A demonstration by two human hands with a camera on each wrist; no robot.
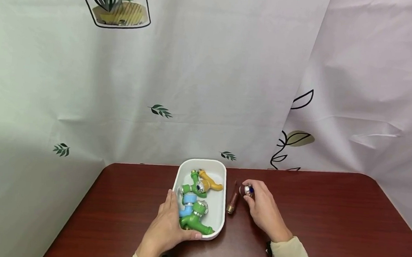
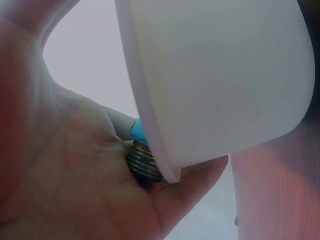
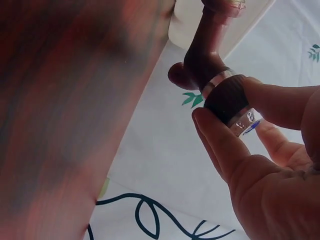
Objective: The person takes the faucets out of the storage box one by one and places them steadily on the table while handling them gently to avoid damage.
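Observation:
My left hand point(image 1: 168, 227) rests against a white plastic tray point(image 1: 219, 211), fingers extended along its left rim, thumb lying across the near rim. In the tray lie a yellow tap point(image 1: 206, 181), green taps including one near the front point(image 1: 195, 221), and a light blue tap point(image 1: 187, 204). My right hand point(image 1: 266, 211) pinches the round knob of a dark red tap point(image 1: 234, 200) just right of the tray. In the right wrist view, fingers and thumb sit on both sides of that dark knob point(image 3: 227, 100), which has a clear, blue-centred cap. A threaded tap end point(image 2: 142, 162) shows beside my left palm.
The dark red-brown wooden table point(image 1: 337, 221) stretches to both sides of the tray. Behind its far edge hangs a pale cloth point(image 1: 213, 84) printed with leaves and a plant jar.

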